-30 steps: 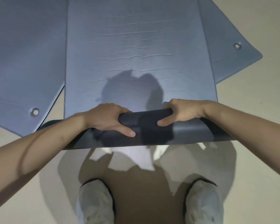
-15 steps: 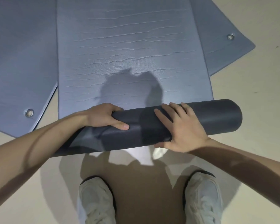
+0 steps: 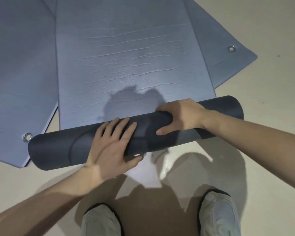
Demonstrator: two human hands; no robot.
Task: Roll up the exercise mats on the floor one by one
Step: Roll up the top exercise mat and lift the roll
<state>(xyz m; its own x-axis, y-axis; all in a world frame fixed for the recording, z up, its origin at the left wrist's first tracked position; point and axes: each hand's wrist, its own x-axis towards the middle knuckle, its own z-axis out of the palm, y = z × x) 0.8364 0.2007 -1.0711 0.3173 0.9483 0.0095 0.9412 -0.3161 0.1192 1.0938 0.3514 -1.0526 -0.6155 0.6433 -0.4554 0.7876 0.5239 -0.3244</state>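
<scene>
A blue-grey exercise mat (image 3: 126, 65) lies flat in the middle of the floor, its near end wound into a dark roll (image 3: 58, 149) that runs from lower left to upper right. My left hand (image 3: 112, 147) lies flat on the roll's left half, fingers spread and thumb under the near side. My right hand (image 3: 180, 116) curls over the roll's top to the right of centre, thumb on the near side. Two more flat mats lie under it: one on the left (image 3: 19, 74) and one at the right (image 3: 225, 62).
Metal eyelets sit in the corners of the left mat (image 3: 27, 137) and the right mat (image 3: 231, 48). Pale bare floor (image 3: 271, 116) surrounds the mats. My two light shoes (image 3: 100, 222) (image 3: 220, 213) stand just behind the roll.
The roll has grown and moved forward along the mat. My left hand went from gripping the roll to lying flat on it; my right hand went from flat to curled over the top.
</scene>
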